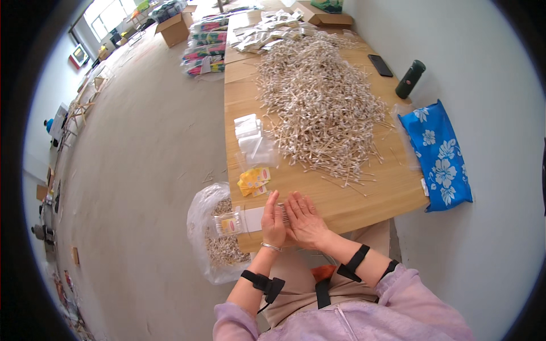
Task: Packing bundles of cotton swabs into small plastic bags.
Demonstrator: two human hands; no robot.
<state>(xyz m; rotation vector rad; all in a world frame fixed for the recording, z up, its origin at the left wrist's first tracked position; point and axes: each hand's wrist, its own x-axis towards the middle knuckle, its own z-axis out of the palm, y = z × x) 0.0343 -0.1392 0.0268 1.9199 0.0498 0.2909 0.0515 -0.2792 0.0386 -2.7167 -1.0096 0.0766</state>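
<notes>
Lilac sleeves (418, 298) nearest; your left hand (273, 223) and right hand (307, 223), fingers straight, uncurled, flank a swab bundle (284, 212), nearer you than the swab pile (318, 108). Looks like squaring-up; next move calls for light, even palm pressure. Thin straight sticks, pale cotton tips; crinkly clear pouch (228, 224) below-left of the pile; wood-grain tabletop (387, 196) beneath it.

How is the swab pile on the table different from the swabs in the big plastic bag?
The swab pile spreads over the wooden table; the bagged swabs sit inside the plastic bag. The swab pile looks bigger; the bagged swabs show a smaller patch. Both are jumbled.
</notes>
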